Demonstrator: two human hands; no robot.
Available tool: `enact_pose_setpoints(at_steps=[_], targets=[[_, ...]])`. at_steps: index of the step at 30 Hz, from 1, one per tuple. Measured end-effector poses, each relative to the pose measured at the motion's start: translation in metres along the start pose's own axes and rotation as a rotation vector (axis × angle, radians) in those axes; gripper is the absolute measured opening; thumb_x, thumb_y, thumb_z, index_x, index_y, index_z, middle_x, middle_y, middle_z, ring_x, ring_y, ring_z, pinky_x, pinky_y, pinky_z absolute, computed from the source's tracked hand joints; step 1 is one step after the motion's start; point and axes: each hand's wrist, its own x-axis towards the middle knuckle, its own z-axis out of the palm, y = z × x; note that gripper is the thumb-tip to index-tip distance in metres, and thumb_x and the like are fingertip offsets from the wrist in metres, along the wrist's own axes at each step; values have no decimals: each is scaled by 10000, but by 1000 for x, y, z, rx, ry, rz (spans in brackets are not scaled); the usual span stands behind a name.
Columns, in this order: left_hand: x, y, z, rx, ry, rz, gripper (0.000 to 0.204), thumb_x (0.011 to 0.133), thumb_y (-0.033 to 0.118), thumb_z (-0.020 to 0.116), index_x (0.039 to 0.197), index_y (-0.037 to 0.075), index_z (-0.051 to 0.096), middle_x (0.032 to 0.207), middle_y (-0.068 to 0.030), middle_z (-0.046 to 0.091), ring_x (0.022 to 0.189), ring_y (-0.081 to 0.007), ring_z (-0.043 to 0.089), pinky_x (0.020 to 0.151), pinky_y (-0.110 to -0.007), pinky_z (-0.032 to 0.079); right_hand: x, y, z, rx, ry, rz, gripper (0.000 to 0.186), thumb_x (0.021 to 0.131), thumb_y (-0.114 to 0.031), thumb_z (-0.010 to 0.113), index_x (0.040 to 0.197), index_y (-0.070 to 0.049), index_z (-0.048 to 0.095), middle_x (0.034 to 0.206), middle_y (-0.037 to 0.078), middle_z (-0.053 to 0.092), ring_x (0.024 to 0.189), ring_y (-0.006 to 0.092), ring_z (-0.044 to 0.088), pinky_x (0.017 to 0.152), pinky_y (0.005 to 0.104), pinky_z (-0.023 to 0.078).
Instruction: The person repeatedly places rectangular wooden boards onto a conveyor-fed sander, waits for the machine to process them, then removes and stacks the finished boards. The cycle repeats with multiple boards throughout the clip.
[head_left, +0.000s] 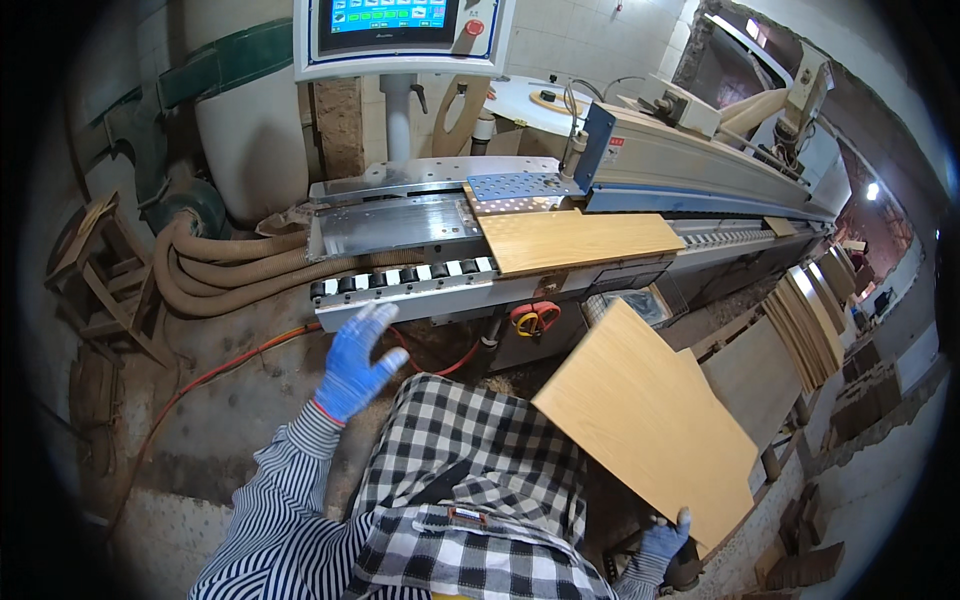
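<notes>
In a blue work glove, my left hand [358,365] is raised in front of the machine's roller rail [405,278], fingers stretched out and nothing in them. My right hand [662,540], gloved too, grips the near edge of a light wood-coloured panel [650,420] at the lower right. That panel is held tilted, and a further edge shows behind its right side; I cannot tell if it is a second panel. Another wood-coloured panel [580,243] lies on the edge-working machine [700,160], partly over the rollers and beside a blue perforated plate [525,186].
A control screen [388,22] with a red button [474,28] stands above the machine. Ribbed hoses [215,275] and an orange hose [240,352] run along the floor at left, near a wooden stand [105,270]. Stacked panels [805,325] stand at right.
</notes>
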Motion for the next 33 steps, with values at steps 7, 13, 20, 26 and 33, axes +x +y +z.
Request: enact_pose_setpoints(at_steps=[7,13,20,26,33], targets=[[-19,29,-6,210,-69,205,852,752,706,586,1383,149,453,1482,-175,314,1402,-375,206,1144,-518,165,31,65,174,-19,-395,181,441,841,-215,612,1211,-16,481,967,90,615,652,170,552,640,334,472],[-38,-6,-34,529,28,94,753,769,695,566,1268,131,564,1446,-186,357,1396,-383,209,1154,-530,101,38,132,292,-121,-605,407,183,916,-160,522,997,-10,587,812,72,620,680,164,574,668,334,502],[-43,-46,-58,546,156,-72,619,746,493,715,1193,80,603,1296,-177,526,1269,-385,413,1058,-505,302,56,200,352,-166,-514,696,264,907,-190,609,1092,-13,545,927,99,626,805,206,647,802,400,571],[-9,-65,-49,553,164,-181,617,754,487,712,1214,90,604,1317,-169,523,1284,-374,404,1071,-475,305,81,195,337,-166,-714,488,531,911,-191,595,1365,2,399,1210,163,578,959,250,615,862,380,520],[31,-69,-30,546,130,-289,661,777,561,663,1250,105,590,1360,-168,495,1319,-362,371,1102,-474,258,174,120,220,-1874,-426,-432,423,817,-219,644,1208,-64,597,1164,141,632,1033,302,605,929,391,464]])
